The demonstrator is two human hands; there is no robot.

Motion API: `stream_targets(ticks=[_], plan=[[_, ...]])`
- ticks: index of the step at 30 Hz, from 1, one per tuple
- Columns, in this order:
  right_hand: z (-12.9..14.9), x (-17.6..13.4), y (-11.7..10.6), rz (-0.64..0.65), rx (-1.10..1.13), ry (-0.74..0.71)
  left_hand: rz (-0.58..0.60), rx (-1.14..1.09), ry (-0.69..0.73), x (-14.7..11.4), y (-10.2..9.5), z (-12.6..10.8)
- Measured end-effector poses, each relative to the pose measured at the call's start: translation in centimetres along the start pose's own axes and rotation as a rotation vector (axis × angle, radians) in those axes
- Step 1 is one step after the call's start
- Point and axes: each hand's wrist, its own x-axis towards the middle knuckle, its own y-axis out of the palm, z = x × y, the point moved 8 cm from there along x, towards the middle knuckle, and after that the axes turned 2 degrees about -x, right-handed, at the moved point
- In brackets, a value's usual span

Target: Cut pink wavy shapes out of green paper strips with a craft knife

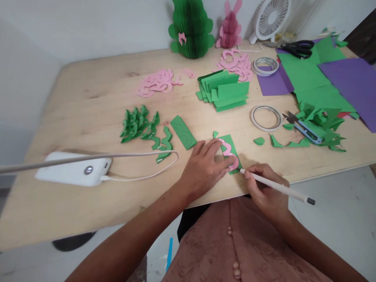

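Note:
My right hand (268, 192) is closed around a white pen (282, 188), its tip at the lower right edge of a green paper rectangle (230, 141). On that rectangle lies a wavy pink paper cutout (232, 158). The fingers of my left hand (204, 166) are spread flat, pressing the cutout and the green paper against the table. Just left of them rests another green paper piece (183, 132) with a curved outline drawn on it. Scalloped green paper cutouts (135, 124) lie farther left.
Behind are folded green strips (226, 89) and pink cutouts (158, 83). Tape rolls (266, 118), thread snips (305, 129) and green scraps (320, 121) lie to the right. A power bank (73, 168) with a cable sits left. Honeycomb paper figures (192, 29) and a fan (272, 17) stand at the back.

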Motion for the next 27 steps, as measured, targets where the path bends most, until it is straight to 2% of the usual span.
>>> stream_targets(ticks=[27], plan=[[-0.27, 0.21, -0.12, -0.01, -0.011, 0.02, 0.003, -0.002, 0.005, 0.09, -0.05, -0.09]])
